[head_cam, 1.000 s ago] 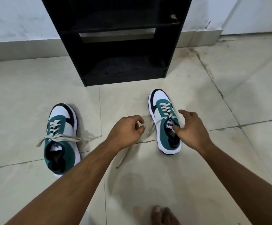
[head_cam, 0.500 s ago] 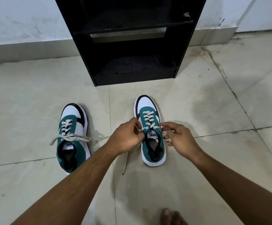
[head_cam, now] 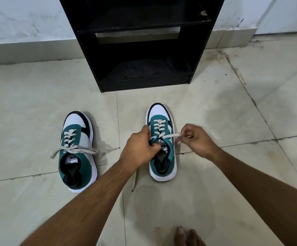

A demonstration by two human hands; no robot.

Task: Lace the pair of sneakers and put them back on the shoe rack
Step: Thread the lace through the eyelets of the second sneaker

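Note:
Two green, white and black sneakers stand on the tiled floor, toes toward the rack. The left sneaker (head_cam: pixel 76 150) has its cream lace lying loose across the top. The right sneaker (head_cam: pixel 162 142) lies between my hands. My left hand (head_cam: pixel 140 148) grips its left side at the upper eyelets, thumb over the tongue. My right hand (head_cam: pixel 195 139) pinches the right end of the lace (head_cam: pixel 172 136), pulled out sideways from the top eyelet. The other lace end (head_cam: pixel 134 181) trails on the floor under my left wrist. The black shoe rack (head_cam: pixel 144 41) stands just beyond.
The rack's low shelf (head_cam: pixel 144 75) is open toward me and holds nothing. A white wall with a tiled skirting (head_cam: pixel 20 48) runs behind. My bare toes (head_cam: pixel 188 237) show at the bottom edge. Floor tiles stretch to the right.
My left hand has closed on the right sneaker's side. My right hand has drawn the lace end out to the right. The view has shifted slightly.

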